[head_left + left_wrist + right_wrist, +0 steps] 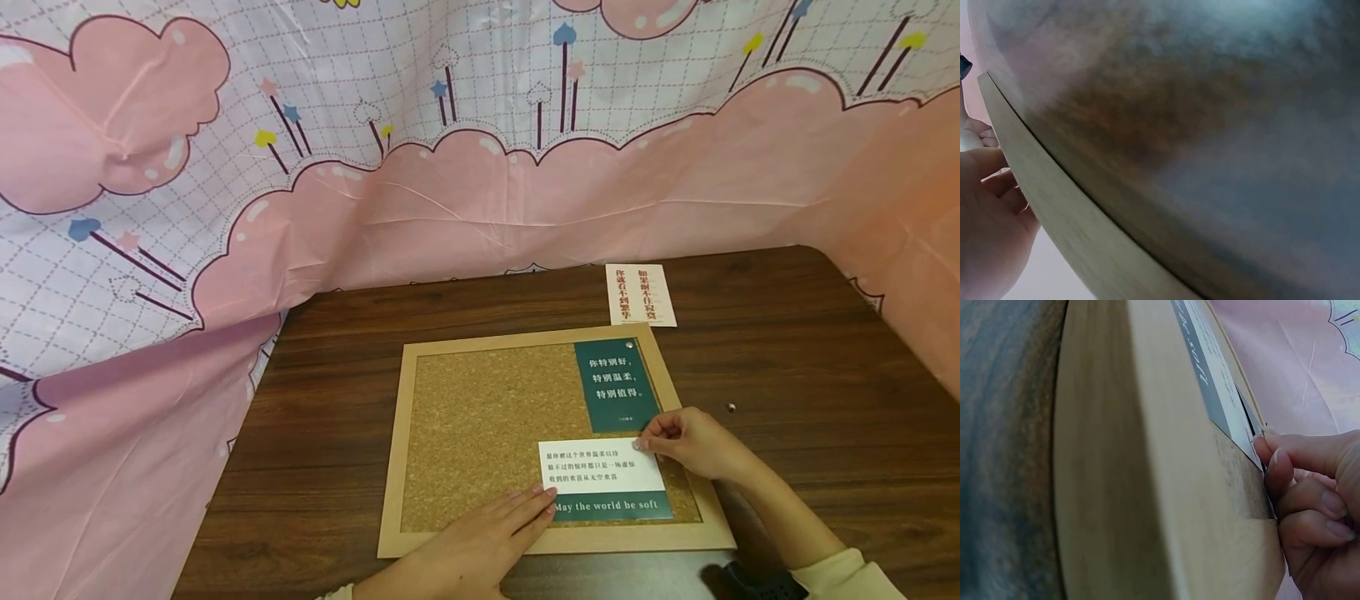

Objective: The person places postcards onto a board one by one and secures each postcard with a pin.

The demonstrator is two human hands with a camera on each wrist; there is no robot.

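Tabletop: I see a brown wood-grain tabletop [330,358] under everything, meeting a pink curtain [480,200] at the back.
Corkboard: the rectangular tan corkboard [487,417] with its pale wood frame [637,540] lies face up near the middle, straight ahead of me, long side running left to right.
Left hand: my left hand [487,529] reaches over the near side of the frame, fingers extended and flat, fingertips on the lower left corner of the white paper card with a dark green band [603,477].
Right hand: my right hand [693,442] comes in over the right side, thumb and forefinger pinching the upper right corner of that card; whether a pin sits between them I cannot tell.
Banded card: it lies in the board's lower right part, between both hands, long axis left to right, roughly along the near edge. Neither hand is nearer; they touch opposite corners, and I judge its angle hangs on that diagonal.
Dark green card: the upright card with white lettering [617,385] sits just beyond, in the upper right corner.
Pins: one silver round pin [629,345] holds its top right; another small shiny pin [731,407] lies loose, right of the board.
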